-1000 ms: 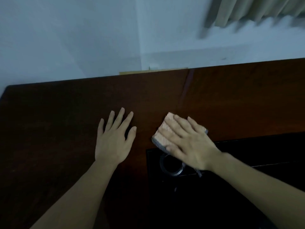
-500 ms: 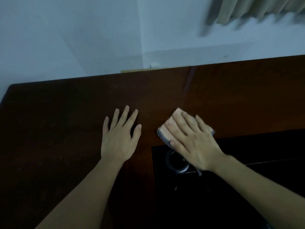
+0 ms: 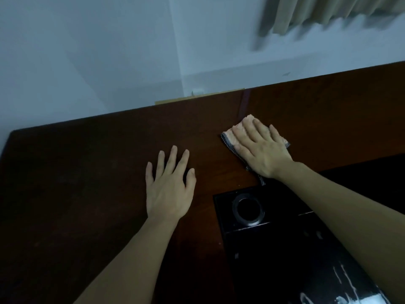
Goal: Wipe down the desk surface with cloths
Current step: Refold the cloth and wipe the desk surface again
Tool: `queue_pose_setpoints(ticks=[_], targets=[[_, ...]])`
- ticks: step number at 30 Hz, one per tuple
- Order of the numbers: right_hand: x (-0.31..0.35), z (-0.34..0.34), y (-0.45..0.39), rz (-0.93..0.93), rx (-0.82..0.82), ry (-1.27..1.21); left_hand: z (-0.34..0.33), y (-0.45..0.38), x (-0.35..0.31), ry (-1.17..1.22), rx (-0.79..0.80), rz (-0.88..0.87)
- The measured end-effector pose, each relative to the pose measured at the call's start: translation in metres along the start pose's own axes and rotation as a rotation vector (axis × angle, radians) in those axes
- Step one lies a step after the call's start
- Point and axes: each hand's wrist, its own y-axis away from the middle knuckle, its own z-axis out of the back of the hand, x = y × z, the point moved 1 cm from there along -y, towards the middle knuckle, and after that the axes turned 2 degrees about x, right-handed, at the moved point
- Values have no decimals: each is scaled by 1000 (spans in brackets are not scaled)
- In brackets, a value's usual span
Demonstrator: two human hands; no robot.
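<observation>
Head view: a dark reddish-brown polished wooden table (image 3: pixel 92 172) fills most of the frame, its far edge running against a pale wall. The landmark is a black box-like unit with a round ringed opening (image 3: pixel 248 209), sitting on the table's near right part. Just beyond that unit's far edge lies a folded pink cloth with a dark speckled border (image 3: pixel 237 133), flat on the wood. The right hand (image 3: pixel 262 151) lies on top of it, fingers straight and spread, pressing it down rather than clutching it; a dark strip of the cloth trails back from under the wrist to the unit's edge. To the left of the unit, the left hand (image 3: pixel 169 187) rests palm-down on bare wood, fingers straight and relaxed, holding nothing. A beige curtain (image 3: pixel 324 12) hangs far beyond the unit, blurred.

Risks, as I judge them: the flat palm holds the cloth by friction alone, so a quick stroke could slip off it or bunch it up. A stroke pulled back could snag the trailing strip on the unit or nudge the unit. The strip alongside the unit may go unwiped.
</observation>
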Motion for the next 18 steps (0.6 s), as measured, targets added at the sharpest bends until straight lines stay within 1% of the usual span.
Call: queue_pose_setpoints(ticks=[3,6,9,11,13,16,18], targets=[[9,-17,41,37,-7,55,-1,1,1,0,-4,-16],[12,-37,89,98,-47,72,-2,0,2,-4,-3,-19],[4,-47,107,144,-31,70,-1,1,2,-9,-6,-24],[-1,-42,98,148,-53,66,-1,1,1,-8,-4,-25],[-11,-33,75,110,-67,71,0,1,0,-6,0,-17],[-25,-13,34,25,-26,40,-2,0,-1,-7,-9,-5],[-27,-4,17,4,-6,12,-3,0,-2,-18,-25,-2]])
